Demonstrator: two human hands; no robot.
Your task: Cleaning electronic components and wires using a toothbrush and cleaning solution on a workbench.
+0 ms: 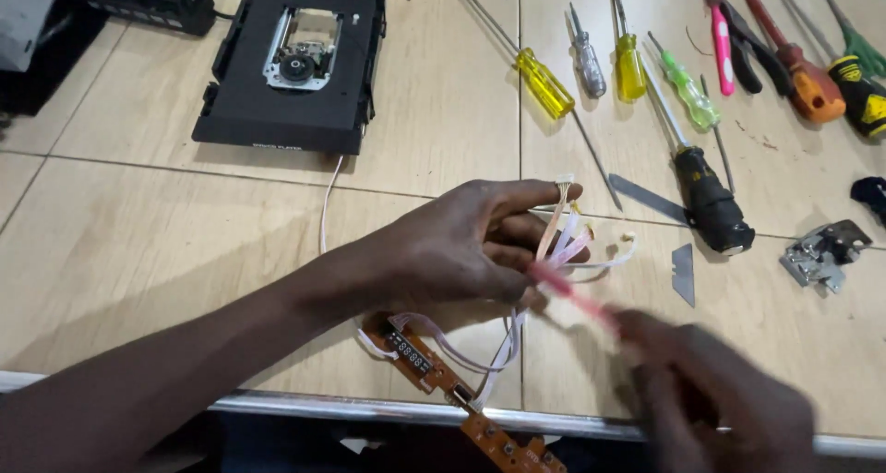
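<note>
The left hand point(466, 242) reaches in from the lower left and is closed on a bundle of thin white ribbon cables point(563, 242), pinching them between thumb and fingers so that a small white connector point(564, 185) sticks up past the fingertips. The cables loop down from that hand to a narrow orange circuit board point(443, 371) lying slantwise at the near edge of the bench point(138, 251); the board's lower end runs over the metal edge strip and is cut off by the frame, and part of it is hidden beneath the wrist. The right hand point(711, 390) comes in from the lower right, heavily blurred; it seems to grip a slim pink tool point(572, 293) whose tip meets the cables just below the left fingers, but the blur makes it impossible to tell how the fingers sit or what kind of tool it is. Farther back lies an opened black disc player point(291, 67) with its drive mechanism exposed, a white wire trailing from it toward the left forearm. To the right, well apart from the hands, a row of screwdrivers point(544, 81) with yellow, clear, green, orange and black handles is spread out, together with pink-handled pliers point(729, 35), a loose blade point(683, 272) and a small metal bracket point(824, 251). Dark equipment at the top left corner is only partly in view.
</note>
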